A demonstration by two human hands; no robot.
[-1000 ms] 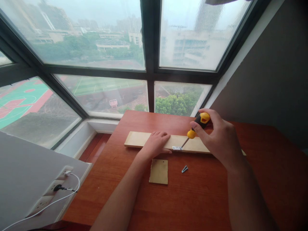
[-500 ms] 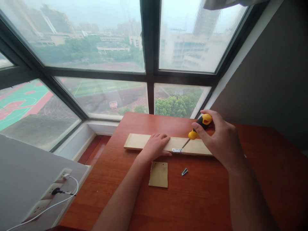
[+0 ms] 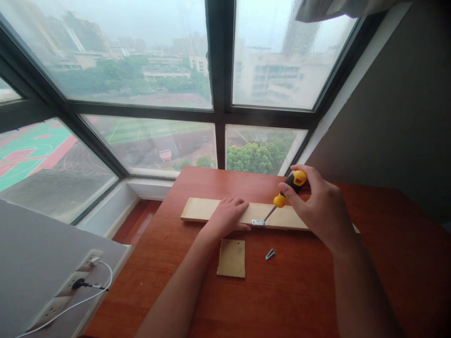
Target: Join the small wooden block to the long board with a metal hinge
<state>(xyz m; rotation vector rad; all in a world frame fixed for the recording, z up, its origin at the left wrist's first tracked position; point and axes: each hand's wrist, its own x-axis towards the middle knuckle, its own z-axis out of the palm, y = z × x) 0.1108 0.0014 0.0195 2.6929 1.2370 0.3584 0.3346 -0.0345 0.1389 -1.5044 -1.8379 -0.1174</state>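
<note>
A long pale wooden board [image 3: 200, 209] lies across the table. My left hand [image 3: 229, 217] grips it left of centre, fingers over the top and thumb along the near edge. Just right of that thumb, a small silver metal bracket [image 3: 258, 222] sits at the board's near edge. My right hand [image 3: 319, 206] is closed round the handle of a yellow and black screwdriver [image 3: 291, 184]. Its shaft slants down to the left, with the tip at the bracket's right end. Part of the board's right side is hidden behind my right hand.
Nearer me on the reddish wooden table [image 3: 282, 300] lie a small tan rectangular piece [image 3: 231, 258] with two holes and a few loose screws [image 3: 270, 254]. Windows [image 3: 141, 141] rise behind the table. Wall sockets [image 3: 72, 281] with plugged-in cables are at left.
The screwdriver's tip has shifted slightly left and down, onto the bracket's right end. My right hand has moved a little with it. My left hand stays on the board.
</note>
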